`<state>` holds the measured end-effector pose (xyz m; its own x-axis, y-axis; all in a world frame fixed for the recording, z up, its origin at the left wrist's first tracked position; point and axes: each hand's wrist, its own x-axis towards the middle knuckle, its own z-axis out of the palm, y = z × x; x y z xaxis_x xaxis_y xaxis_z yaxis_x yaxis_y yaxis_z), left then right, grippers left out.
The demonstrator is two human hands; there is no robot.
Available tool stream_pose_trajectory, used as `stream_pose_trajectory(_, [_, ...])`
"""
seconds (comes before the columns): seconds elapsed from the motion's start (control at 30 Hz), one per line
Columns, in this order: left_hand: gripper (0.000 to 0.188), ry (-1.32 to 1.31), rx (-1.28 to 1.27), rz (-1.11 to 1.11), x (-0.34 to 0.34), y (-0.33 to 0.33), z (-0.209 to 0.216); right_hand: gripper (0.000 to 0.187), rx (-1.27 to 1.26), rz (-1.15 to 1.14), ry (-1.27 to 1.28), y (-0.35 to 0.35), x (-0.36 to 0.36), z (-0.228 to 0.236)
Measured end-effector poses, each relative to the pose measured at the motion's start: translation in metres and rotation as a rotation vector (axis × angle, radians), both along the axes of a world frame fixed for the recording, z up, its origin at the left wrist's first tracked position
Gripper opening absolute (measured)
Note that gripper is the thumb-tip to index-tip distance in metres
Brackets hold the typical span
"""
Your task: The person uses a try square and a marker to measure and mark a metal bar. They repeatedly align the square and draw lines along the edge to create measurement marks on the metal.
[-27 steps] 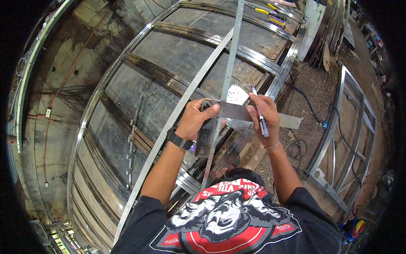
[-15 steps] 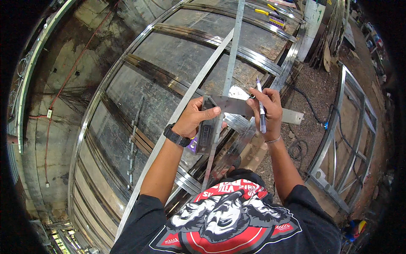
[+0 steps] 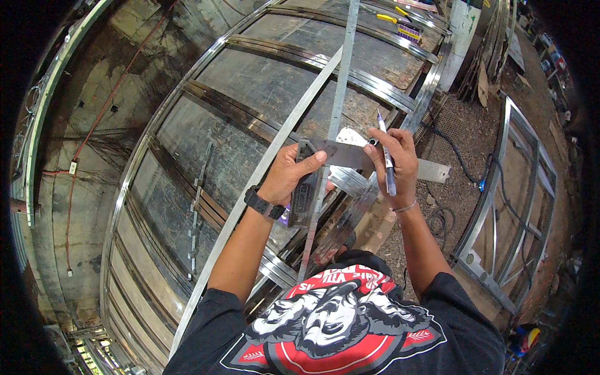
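My left hand (image 3: 289,172) is closed on a try square (image 3: 342,154), with the thumb pressed on its corner and the dark stock pointing toward me. The square's steel blade runs to the right, behind my right fingers. Under it passes a long, narrow metal strip (image 3: 343,94), reaching from near my chest to the far edge. In my right hand (image 3: 399,159) a pen (image 3: 384,134) is held with its tip pointing away from me. A small dark ring-like end shows between the right thumb and forefinger; I cannot tell what it belongs to.
Beneath my hands lies a large metal frame (image 3: 225,103) over dark panels. A pale metal bar (image 3: 275,140) crosses it diagonally. Yellow-handled pliers (image 3: 387,18) rest at the far end. Another metal frame (image 3: 500,206) lies on the ground at right, near a black cable (image 3: 459,156).
The pen has tilted slightly, its tip going a little left. Both hands and the try square stay almost in place.
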<state>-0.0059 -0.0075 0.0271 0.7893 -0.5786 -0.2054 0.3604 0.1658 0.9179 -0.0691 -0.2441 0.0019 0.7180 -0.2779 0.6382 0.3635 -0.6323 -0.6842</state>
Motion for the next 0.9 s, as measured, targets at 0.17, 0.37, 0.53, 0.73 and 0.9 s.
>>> stream_pose_trajectory(0.17, [0.027, 0.000, 0.003, 0.020, 0.000, -0.001, 0.000, 0.029, 0.215, 0.091, -0.083, -0.001, -0.007, 0.002])
stream_pose_trajectory(0.37, [0.027, 0.004, 0.005, 0.013, 0.000, -0.001, -0.001, 0.015, 0.633, 0.374, 0.236, 0.010, -0.014, 0.025])
stream_pose_trajectory(0.53, [0.024, 0.002, 0.002, 0.024, 0.000, -0.003, 0.000, 0.015, 0.579, 0.386, 0.248, 0.008, -0.007, 0.022])
stream_pose_trajectory(0.73, [0.023, -0.003, 0.047, 0.039, -0.001, -0.001, -0.002, 0.017, 0.624, 0.430, 0.299, 0.007, -0.004, 0.021])
stream_pose_trajectory(0.9, [0.023, -0.012, 0.032, 0.032, 0.001, 0.001, -0.003, 0.017, 0.628, 0.434, 0.324, 0.005, -0.002, 0.022])
